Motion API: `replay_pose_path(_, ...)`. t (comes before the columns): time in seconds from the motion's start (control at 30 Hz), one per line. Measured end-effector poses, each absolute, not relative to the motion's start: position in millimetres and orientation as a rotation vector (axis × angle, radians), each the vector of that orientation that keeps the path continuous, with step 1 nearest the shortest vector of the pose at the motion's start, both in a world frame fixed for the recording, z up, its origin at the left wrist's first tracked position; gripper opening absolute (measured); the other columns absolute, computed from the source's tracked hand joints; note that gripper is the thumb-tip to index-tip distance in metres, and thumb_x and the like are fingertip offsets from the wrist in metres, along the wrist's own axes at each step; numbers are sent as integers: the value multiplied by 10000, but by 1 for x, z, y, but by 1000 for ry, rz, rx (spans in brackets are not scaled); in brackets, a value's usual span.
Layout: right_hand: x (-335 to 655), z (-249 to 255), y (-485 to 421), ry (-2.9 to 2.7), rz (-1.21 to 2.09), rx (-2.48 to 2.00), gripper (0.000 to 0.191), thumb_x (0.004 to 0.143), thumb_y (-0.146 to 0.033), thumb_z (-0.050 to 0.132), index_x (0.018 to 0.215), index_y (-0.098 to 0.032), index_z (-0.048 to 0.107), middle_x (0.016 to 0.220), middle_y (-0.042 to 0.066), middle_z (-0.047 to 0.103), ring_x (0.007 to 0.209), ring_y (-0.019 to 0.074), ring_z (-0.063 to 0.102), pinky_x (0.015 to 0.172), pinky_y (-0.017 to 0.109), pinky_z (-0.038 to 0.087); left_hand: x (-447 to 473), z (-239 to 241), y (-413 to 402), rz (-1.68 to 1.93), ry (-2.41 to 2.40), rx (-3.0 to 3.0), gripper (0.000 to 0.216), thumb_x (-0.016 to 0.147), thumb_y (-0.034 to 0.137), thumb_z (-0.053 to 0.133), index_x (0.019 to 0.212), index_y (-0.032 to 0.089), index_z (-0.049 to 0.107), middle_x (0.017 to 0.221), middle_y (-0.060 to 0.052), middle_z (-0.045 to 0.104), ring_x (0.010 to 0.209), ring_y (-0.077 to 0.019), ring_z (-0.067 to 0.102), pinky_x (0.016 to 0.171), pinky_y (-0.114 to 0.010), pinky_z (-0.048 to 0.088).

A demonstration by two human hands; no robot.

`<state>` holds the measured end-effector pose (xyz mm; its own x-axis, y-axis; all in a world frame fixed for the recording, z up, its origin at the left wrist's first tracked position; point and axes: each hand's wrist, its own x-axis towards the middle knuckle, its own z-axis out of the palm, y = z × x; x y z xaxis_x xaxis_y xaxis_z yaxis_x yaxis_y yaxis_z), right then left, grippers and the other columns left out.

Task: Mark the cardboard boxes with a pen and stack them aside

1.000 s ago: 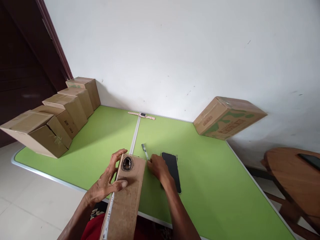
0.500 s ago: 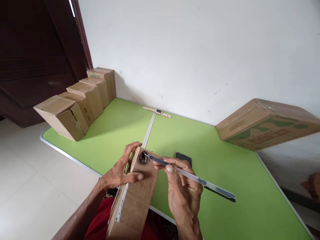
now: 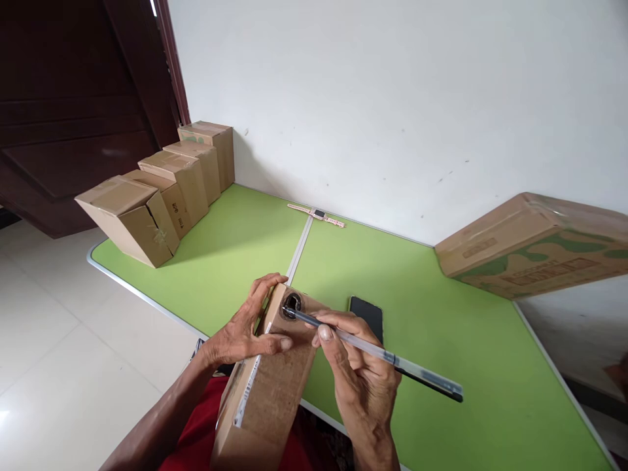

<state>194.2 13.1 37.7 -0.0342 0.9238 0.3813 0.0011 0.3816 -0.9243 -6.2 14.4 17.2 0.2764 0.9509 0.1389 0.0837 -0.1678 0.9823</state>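
A narrow cardboard box (image 3: 277, 386) leans lengthwise over the table's near edge, its far end toward the wall. My left hand (image 3: 245, 337) grips it near that end, thumb on the top face and fingers around the left edge. In the top face is a round hole (image 3: 294, 302) ringed with dark scribbled ink. My right hand (image 3: 366, 373) pinches a clear-barrelled pen (image 3: 363, 343) with a dark grip. The pen's tip is at the lower left of the ring. The cap appears to sit on the pen's back end.
The green table (image 3: 235, 242) has a pale centre strip. A phone (image 3: 367, 314) lies beyond my right hand. A pink-strapped smartwatch (image 3: 319, 214) rests by the wall. Several cardboard boxes (image 3: 181, 173) line the left side; a larger carton (image 3: 530, 252) stands at the right.
The pen's tip has gone from the hole's right side to its lower left rim. The whole view has shifted a little. My left hand keeps its grip on the box.
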Motion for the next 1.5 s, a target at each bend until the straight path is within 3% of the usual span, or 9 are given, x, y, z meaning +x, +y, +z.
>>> replay_pose_path(0.27,207,32,12,-1384,912,-939,114,989,-340,703,950,-248,758,822,20,734,648,139,664,614,239,568,-9,10,12,1082,978,1473,930,857,532,776,1629,286,319,1676,-133,278,1563,-435,266,1266,-597,308)
replay_pose_path(0.4,216,30,37,-1202,868,-974,175,994,-403,697,967,-230,707,838,18,728,683,147,679,631,259,554,-11,8,11,1066,998,1454,935,851,569,773,1625,297,326,1671,-119,277,1557,-427,274,1262,-590,317)
replay_pose_path(0.57,229,20,105,-1461,880,-1495,377,1077,-508,401,962,-208,597,903,61,718,693,170,684,601,283,521,-16,3,8,1068,998,1404,927,850,589,765,1623,327,325,1676,-98,283,1536,-430,318,1247,-585,339)
replay_pose_path(0.7,225,-8,143,-1748,936,-1929,322,1018,-395,623,799,-162,655,759,45,701,623,155,639,622,293,518,-20,2,6,1065,1035,1354,923,864,599,738,1635,336,302,1715,-83,246,1573,-439,256,1261,-594,314)
replay_pose_path(0.87,210,-34,152,-1866,900,-2221,278,1024,-408,685,1161,-166,696,1140,65,728,972,210,718,874,419,613,-24,3,5,1058,1057,1349,907,885,577,724,1650,351,293,1760,-39,198,1626,-424,145,1307,-563,258)
replay_pose_path(1.03,209,-23,139,-1933,800,-2300,278,1045,-412,634,1092,-150,716,1105,100,748,1020,249,724,901,421,579,-26,-1,3,1053,1074,1340,890,906,597,696,1658,380,273,1775,-19,188,1639,-412,130,1309,-571,267)
replay_pose_path(1.17,231,-11,102,-1843,581,-2369,416,1078,-460,534,1266,-105,645,1230,212,703,1173,336,679,865,387,536,-27,-4,1,1055,1066,1325,874,913,602,684,1657,418,265,1782,7,187,1644,-409,133,1303,-577,288)
replay_pose_path(1.3,259,-17,59,-1637,454,-2558,706,945,-538,712,1335,33,566,1358,360,563,1356,512,506,915,514,529,-26,-9,4,1054,1078,1330,879,914,615,672,1665,417,261,1790,-6,175,1640,-441,126,1288,-634,289)
replay_pose_path(1.5,272,-35,50,-1539,616,-2468,714,835,-481,802,1285,30,588,1298,340,616,1266,484,604,908,466,542,-23,-10,4,1055,1084,1339,885,898,659,671,1652,414,279,1778,-16,208,1628,-435,185,1298,-621,274)
